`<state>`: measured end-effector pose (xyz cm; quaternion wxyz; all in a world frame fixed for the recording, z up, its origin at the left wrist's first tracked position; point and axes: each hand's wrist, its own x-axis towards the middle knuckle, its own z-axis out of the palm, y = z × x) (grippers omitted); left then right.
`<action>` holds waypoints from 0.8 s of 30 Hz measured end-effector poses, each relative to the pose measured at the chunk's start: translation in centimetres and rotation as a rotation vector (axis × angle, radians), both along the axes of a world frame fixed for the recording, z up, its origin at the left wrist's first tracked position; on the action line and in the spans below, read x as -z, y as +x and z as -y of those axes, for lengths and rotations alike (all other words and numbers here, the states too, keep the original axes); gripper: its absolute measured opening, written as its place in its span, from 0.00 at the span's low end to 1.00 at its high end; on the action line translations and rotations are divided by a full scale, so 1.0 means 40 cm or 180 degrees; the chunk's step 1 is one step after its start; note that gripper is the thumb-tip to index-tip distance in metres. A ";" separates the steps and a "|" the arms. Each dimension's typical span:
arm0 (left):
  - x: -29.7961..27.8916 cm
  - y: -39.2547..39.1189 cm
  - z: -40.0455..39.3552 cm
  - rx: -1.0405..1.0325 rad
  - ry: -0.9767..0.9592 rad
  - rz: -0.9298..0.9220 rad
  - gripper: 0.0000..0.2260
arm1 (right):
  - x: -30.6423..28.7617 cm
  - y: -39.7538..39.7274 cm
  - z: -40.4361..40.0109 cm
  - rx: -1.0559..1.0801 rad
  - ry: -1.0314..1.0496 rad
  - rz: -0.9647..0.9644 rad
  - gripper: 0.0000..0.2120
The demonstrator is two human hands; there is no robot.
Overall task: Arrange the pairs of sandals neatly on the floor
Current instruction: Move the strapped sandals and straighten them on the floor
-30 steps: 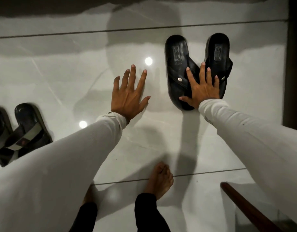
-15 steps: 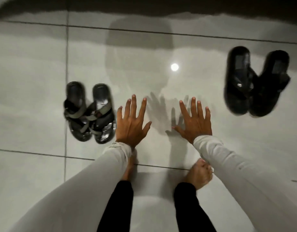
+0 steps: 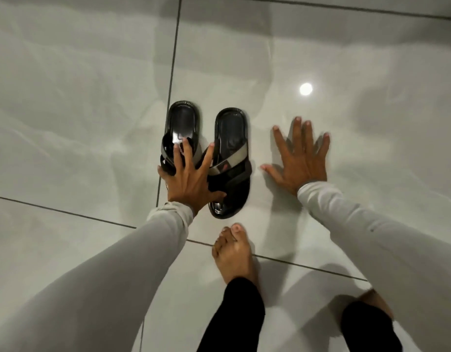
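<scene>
Two black sandals with grey straps lie side by side on the glossy tile floor, heels pointing away from me: the left sandal (image 3: 182,120) and the right sandal (image 3: 230,128). My left hand (image 3: 191,181) lies spread across both. Its fingers rest on the left sandal's straps, its index finger touches the right sandal's strap, and its thumb sits by the right sandal's toe end. My right hand (image 3: 300,161) hovers flat with its fingers apart over bare floor, just right of the pair, touching nothing. The other black pair is out of view.
My bare left foot (image 3: 232,255) stands just below the sandals, and my right foot (image 3: 371,298) is partly hidden by my right sleeve. Grout lines (image 3: 173,59) cross the pale tiles. A lamp reflection (image 3: 306,89) shines at the upper right.
My right hand has left the all-black pair, and the view has swung left, so that pair is gone from sight. My left hand has come down onto the grey-strapped pair.
</scene>
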<state>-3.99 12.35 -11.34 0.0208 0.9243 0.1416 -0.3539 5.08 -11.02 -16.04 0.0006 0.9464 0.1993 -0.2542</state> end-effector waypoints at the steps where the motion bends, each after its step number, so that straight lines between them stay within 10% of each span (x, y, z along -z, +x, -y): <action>1: 0.009 0.007 0.002 -0.0102 -0.0125 -0.0003 0.57 | 0.009 0.014 -0.003 -0.0005 -0.0030 0.0006 0.44; 24: 0.049 0.389 -0.061 0.0175 -0.0166 0.0316 0.53 | 0.036 0.022 0.002 -0.0010 -0.0069 0.0067 0.45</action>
